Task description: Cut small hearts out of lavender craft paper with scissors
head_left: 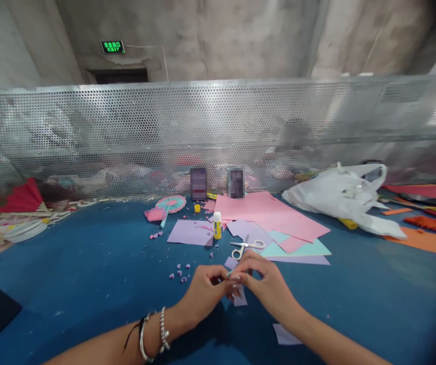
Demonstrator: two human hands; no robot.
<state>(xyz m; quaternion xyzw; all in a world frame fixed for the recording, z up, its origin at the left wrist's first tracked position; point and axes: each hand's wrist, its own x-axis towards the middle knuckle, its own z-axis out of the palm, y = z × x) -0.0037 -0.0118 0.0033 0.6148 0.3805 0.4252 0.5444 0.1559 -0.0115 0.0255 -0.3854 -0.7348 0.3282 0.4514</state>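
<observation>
Your left hand (205,290) and right hand (268,284), seen from the head view, meet at lower centre of the frame. Both are closed, fingertips pinching one lilac scrap (240,298) between them, over the blue table (88,263). Scissors (246,247) lie just beyond your right hand. A glue stick (217,225) stands upright at centre, beside a lilac sheet (190,232). Pink sheets (267,213) spread right of centre. Small lilac bits (180,274) dot the table near your left hand. A white bag (339,195) sits at right.
</observation>
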